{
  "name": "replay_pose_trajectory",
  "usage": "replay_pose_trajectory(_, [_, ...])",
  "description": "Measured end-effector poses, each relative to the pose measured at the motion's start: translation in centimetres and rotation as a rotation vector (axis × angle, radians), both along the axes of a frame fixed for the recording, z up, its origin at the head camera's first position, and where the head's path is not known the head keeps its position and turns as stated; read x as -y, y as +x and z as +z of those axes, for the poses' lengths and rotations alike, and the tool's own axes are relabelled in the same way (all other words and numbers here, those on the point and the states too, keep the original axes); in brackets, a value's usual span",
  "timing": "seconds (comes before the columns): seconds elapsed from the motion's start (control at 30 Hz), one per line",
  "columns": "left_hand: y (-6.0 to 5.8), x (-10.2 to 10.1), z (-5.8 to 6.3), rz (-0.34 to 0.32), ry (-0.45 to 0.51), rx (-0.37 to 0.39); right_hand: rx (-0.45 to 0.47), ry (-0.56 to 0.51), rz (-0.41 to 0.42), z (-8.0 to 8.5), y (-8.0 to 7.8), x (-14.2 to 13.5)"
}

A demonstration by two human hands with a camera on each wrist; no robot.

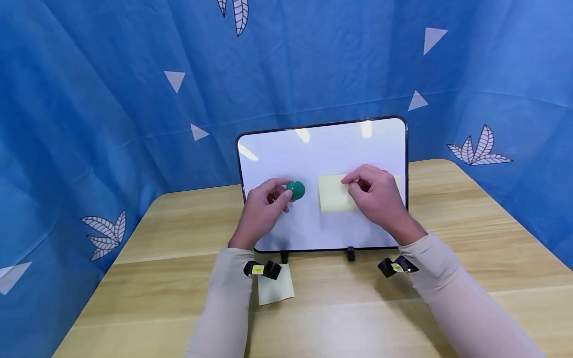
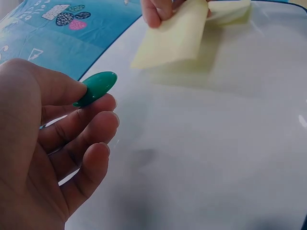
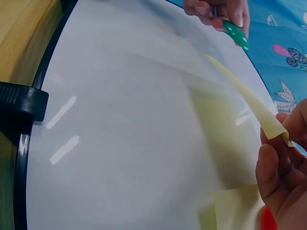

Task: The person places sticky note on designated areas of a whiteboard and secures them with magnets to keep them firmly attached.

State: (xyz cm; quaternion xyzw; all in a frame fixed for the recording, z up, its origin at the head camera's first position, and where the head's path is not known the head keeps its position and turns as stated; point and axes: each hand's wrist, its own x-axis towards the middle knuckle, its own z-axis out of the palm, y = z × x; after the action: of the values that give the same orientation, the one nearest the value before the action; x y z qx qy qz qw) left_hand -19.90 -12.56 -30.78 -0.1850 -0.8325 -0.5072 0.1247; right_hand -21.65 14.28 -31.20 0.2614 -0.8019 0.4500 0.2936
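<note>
Left hand (image 1: pixel 261 206) is pinching a green disc (image 1: pixel 296 190) between thumb and fingers, holding it in front of the whiteboard's (image 1: pixel 286 154) left part. Right hand (image 1: pixel 378 199) is pinching a yellow sheet (image 1: pixel 332 194) by its edge; the sheet's free end is standing off the board. Near the right hand, a second sheet (image 3: pixel 232 211) and a partly hidden red thing (image 3: pixel 267 220) are showing. A pale slip (image 1: pixel 274 291) is lying on the table (image 1: pixel 335 313).

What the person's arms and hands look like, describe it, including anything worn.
The left sleeve and right sleeve are long, plain and pale beige. Black devices sit at the left wrist and right wrist, each with a yellow label, its print too small to read. The left hand and right hand wear no gloves.
</note>
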Motion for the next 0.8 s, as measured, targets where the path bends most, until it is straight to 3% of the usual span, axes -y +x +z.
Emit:
replay_pose_trajectory(0.6, [-0.8, -1.5, 0.9, -0.03, 0.097, -0.003, 0.001, 0.024, -0.001, -0.2, 0.0, 0.0])
replay_pose_trajectory(0.8, [-0.9, -2.5, 0.5, -0.031, 0.125, 0.003, 0.033, 0.056, -0.019, 0.0, 0.2, 0.0])
